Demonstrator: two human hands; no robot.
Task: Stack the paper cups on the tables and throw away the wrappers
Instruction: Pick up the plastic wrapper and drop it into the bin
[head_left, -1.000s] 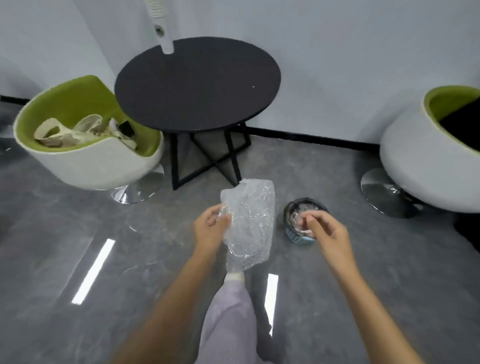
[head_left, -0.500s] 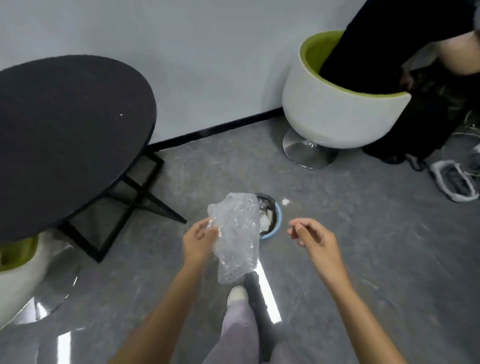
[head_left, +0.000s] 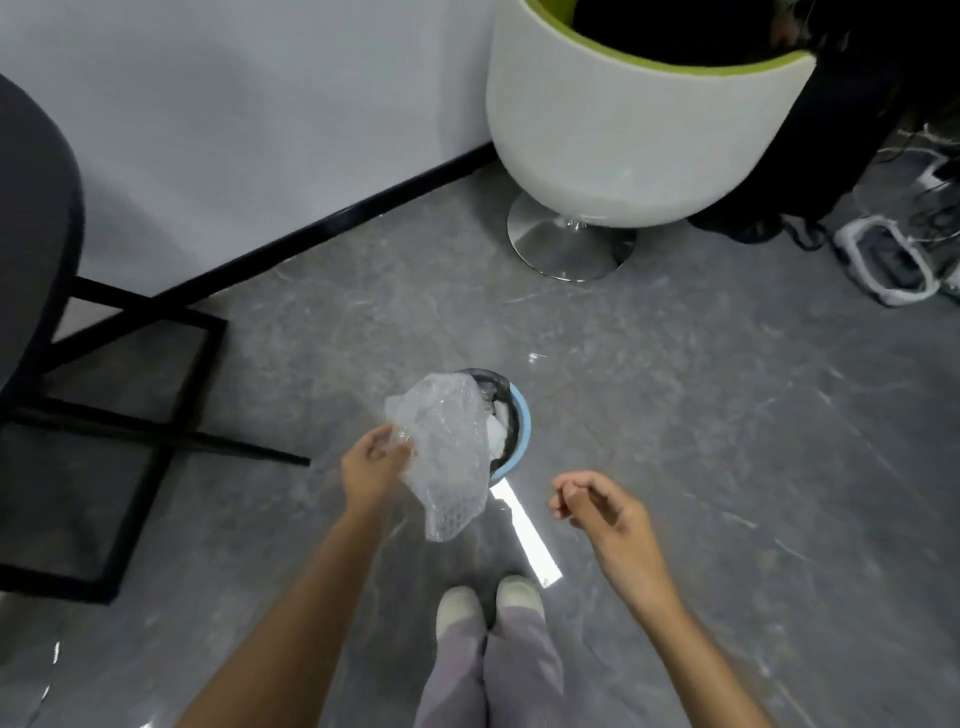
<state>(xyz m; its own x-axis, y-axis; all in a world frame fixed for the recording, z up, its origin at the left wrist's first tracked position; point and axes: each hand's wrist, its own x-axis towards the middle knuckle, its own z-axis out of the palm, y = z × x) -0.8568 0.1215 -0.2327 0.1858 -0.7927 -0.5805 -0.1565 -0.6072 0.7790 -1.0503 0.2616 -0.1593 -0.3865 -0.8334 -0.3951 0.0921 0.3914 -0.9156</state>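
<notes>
Clear wrapper (head_left: 447, 457), pinched at one edge by the left grip (head_left: 374, 462) near the bin (head_left: 521, 434), judged very light, limp, slippery, best held bunched; right grip (head_left: 608, 514) loosely curled, empty.

**Surroundings: Fixed and Loose Items**

A tub chair (head_left: 613, 140), white shell with green lining, stands at upper right on a polished round metal base (head_left: 571, 244). Dark fabric (head_left: 675, 31) fills its seat. The floor (head_left: 727, 415) is grey, glossy and veined. A black baseboard (head_left: 322, 228) runs along the foot of the pale wall (head_left: 260, 130). A bright reflected light strip (head_left: 527, 535) crosses the floor. A white-rimmed object (head_left: 883, 265) lies beside cables (head_left: 935, 208) at far right.
</notes>
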